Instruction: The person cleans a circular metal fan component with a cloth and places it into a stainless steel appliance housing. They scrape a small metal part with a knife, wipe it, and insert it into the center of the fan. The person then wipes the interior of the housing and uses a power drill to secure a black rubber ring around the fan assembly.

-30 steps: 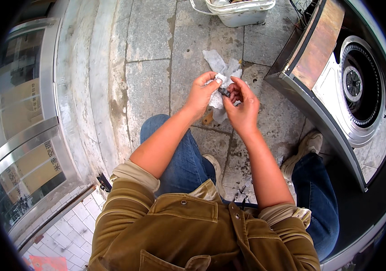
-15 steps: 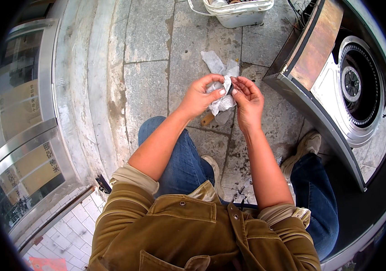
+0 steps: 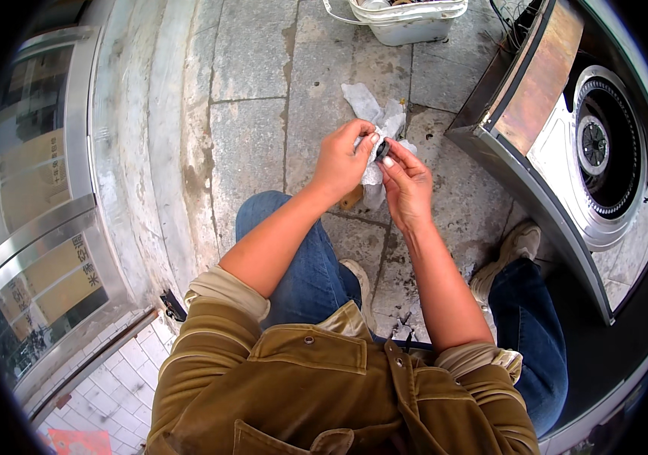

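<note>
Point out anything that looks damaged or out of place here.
The brown panel on the appliance at right looks blotched, perhaps rusted or scorched, unlike the silvery surface beside it. Dark wires trail loose near its upper end. Crumpled white tissue shows beyond the left hand, against stained grey paving.

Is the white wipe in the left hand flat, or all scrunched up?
Scrunched up. The white wipe looks bunched and creased in the left hand, beside the small dark piece at the right hand.
</note>
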Action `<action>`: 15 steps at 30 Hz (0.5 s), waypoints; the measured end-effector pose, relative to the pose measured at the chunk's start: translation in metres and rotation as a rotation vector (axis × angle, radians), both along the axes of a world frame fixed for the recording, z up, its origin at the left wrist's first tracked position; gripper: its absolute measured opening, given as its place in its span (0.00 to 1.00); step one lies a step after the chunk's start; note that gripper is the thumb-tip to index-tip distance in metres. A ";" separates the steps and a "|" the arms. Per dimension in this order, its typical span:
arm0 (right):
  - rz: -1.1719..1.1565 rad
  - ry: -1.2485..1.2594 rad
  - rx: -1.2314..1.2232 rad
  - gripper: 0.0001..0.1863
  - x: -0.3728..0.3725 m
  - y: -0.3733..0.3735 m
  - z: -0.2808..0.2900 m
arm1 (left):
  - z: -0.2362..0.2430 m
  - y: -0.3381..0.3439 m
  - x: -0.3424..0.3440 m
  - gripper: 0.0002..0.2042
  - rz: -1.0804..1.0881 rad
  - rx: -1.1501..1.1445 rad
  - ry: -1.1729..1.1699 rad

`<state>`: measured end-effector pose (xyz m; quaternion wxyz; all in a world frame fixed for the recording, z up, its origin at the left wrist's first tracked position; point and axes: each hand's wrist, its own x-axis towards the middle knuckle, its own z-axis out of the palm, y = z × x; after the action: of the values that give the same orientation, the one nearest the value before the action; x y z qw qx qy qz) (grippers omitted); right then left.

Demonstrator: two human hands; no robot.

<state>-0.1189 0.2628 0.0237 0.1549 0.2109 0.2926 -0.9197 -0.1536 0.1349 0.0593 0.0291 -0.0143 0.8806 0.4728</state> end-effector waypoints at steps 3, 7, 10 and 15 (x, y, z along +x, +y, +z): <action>0.005 0.020 0.031 0.19 0.001 0.001 -0.006 | 0.002 0.003 0.000 0.06 0.016 0.032 -0.040; 0.022 -0.003 -0.247 0.22 -0.003 0.011 -0.001 | -0.006 -0.011 -0.007 0.06 0.199 0.309 -0.039; 0.071 0.070 -0.345 0.24 -0.002 0.017 -0.011 | 0.006 -0.024 -0.015 0.08 0.281 0.400 -0.002; 0.098 0.077 -0.393 0.25 0.000 0.020 -0.012 | 0.016 -0.048 -0.025 0.10 0.445 0.301 0.301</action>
<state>-0.1193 0.2827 0.0122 0.2262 0.1267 0.1233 -0.9579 -0.1782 0.0873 0.0756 -0.2042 -0.1323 0.7702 0.5895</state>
